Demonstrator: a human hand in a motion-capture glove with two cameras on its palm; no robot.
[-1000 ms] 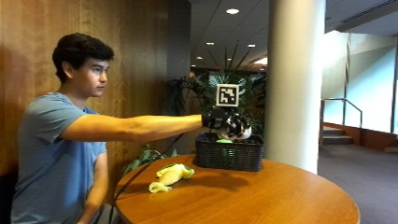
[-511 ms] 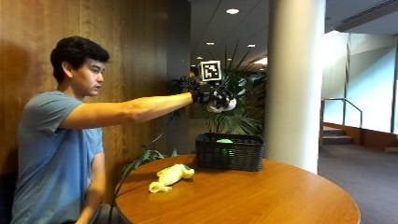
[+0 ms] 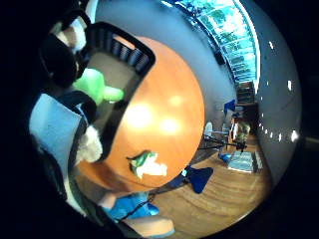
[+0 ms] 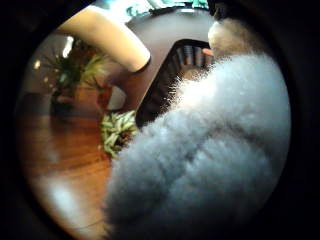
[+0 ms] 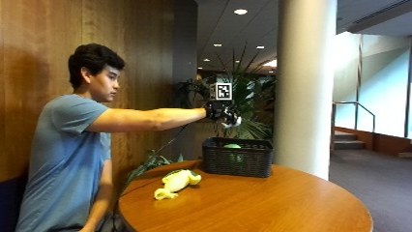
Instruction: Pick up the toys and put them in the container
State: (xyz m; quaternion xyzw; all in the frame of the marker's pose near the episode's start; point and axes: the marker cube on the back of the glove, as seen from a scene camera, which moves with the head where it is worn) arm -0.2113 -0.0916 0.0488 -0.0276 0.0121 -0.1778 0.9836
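Observation:
In the outside view my gloved right hand (image 5: pixel 221 112) is stretched out in the air above the black basket (image 5: pixel 238 158) and grips a grey and white plush toy (image 5: pixel 231 121). That fluffy toy (image 4: pixel 210 150) fills most of the thumb side palm view and shows beside the palm (image 3: pixel 52 124) in the little finger side view. A green toy (image 5: pixel 231 145) lies inside the basket (image 3: pixel 134 50), seen from above (image 3: pixel 97 87). A yellow-green plush toy (image 5: pixel 174 182) lies on the round wooden table (image 5: pixel 270 203), in front of the basket (image 3: pixel 147 164).
A thick white pillar (image 5: pixel 306 87) stands right behind the table. Potted plants (image 5: pixel 248 104) rise behind the basket, and another plant (image 4: pixel 117 130) sits on the floor. A wood-panelled wall (image 5: pixel 38 58) is at the person's back.
My hand rose with the plush toy from just over the basket to well above it, then came down a little. The toys on the table and in the basket stayed put.

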